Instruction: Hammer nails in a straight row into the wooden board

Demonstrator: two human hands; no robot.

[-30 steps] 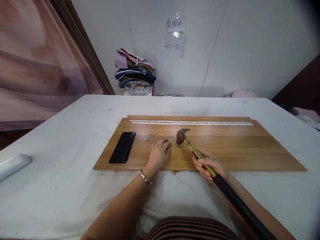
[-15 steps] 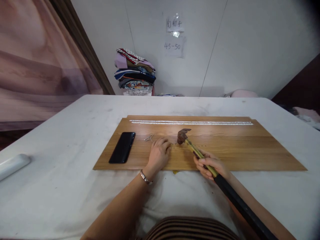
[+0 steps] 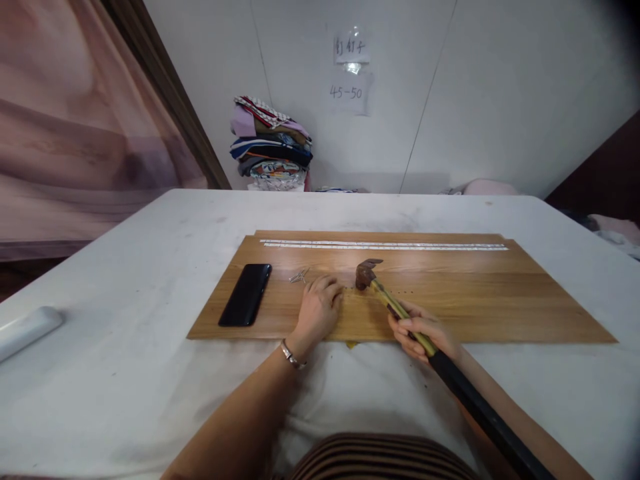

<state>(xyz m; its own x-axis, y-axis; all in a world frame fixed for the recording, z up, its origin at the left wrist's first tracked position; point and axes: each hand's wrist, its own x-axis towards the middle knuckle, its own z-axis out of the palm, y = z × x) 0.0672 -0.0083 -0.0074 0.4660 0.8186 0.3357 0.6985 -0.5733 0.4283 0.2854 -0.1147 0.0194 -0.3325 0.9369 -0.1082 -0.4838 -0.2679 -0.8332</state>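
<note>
A wooden board (image 3: 480,300) lies flat on a white-covered table (image 3: 125,373). My right hand (image 3: 420,331) is closed round the yellow shaft of a hammer (image 3: 393,303), whose rusty head sits low over the board near a row of small nail holes. My left hand (image 3: 317,308) rests on the board just left of the hammer head, fingers curled and pinched at a spot by the head; what they hold is too small to make out. A few loose nails (image 3: 299,275) lie a little beyond my left hand.
A black phone (image 3: 245,303) lies on the board's left end. Two white strips (image 3: 385,245) run along its far edge. A white object (image 3: 27,329) sits at the table's left edge. Folded clothes (image 3: 270,143) are stacked against the wall.
The hammer head has shifted slightly right and down toward the board. My left hand has stayed in place.
</note>
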